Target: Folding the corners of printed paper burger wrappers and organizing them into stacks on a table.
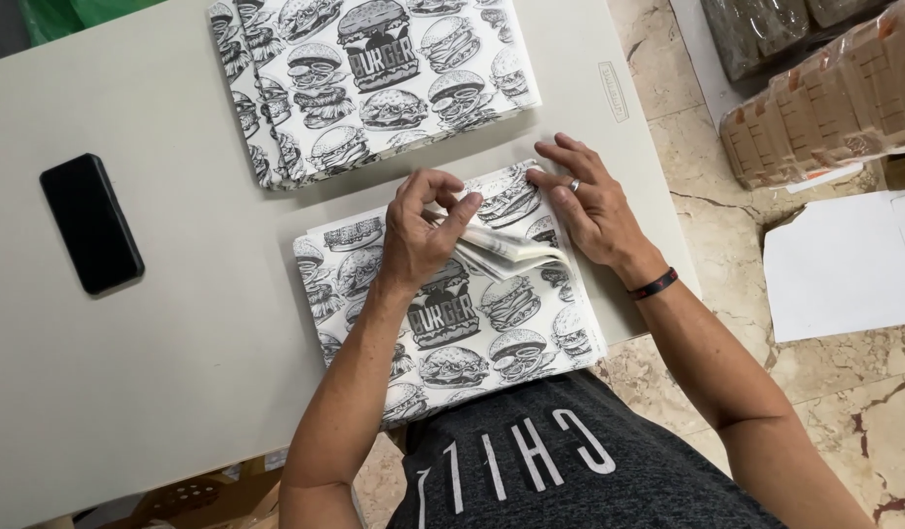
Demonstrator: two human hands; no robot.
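Note:
A stack of white paper sheets printed with black burger drawings (462, 323) lies on the pale table (158, 343) right in front of me. My left hand (428, 230) pinches the lifted upper corners of several top sheets, which curl up from the stack. My right hand (585, 201), with a ring and a dark wristband, rests flat on the stack's upper right corner, fingers spread. A second stack of the same printed paper (374, 78) lies farther back on the table.
A black phone (92, 223) lies face up on the table's left side. To the right, on the marble floor, are wrapped bundles of brown trays (825, 98) and white sheets (844, 264). The table's right edge runs close to my right wrist.

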